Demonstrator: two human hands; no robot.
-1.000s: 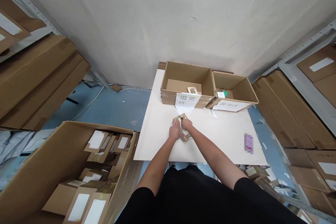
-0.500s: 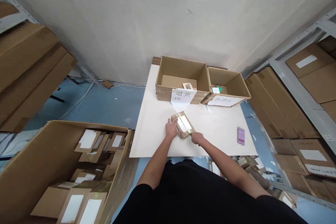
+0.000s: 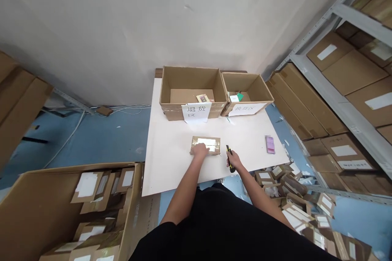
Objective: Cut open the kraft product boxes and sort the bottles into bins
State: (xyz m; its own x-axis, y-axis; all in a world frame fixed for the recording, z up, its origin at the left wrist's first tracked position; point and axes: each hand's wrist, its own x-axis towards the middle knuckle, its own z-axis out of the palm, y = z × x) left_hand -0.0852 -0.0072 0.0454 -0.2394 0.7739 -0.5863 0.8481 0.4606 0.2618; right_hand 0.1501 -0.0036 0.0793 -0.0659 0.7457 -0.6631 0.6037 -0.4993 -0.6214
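A small taped cardboard box (image 3: pixel 216 143) with a white label lies on the white table, its long side running left to right. My left hand (image 3: pixel 200 150) is on its near left part, gripping it, with some fingers hidden by the hand itself. Just right of the box, my right hand (image 3: pixel 234 160) is closed around a black and yellow box cutter (image 3: pixel 230 164). The cutter points away from me and is apart from the box.
At the table's back stand two open cartons with handwritten signs, a larger carton (image 3: pixel 171 111) and a smaller carton (image 3: pixel 263 89). A blurred purple item (image 3: pixel 270 145) lies at right. A big carton (image 3: pixel 138 187) of parcels stands left; discarded boxes (image 3: pixel 301 208) litter the floor right.
The small box has turned from slanted to lying lengthwise across. My right hand has come away from its near right corner, and the box cutter now shows. The view has shifted right.
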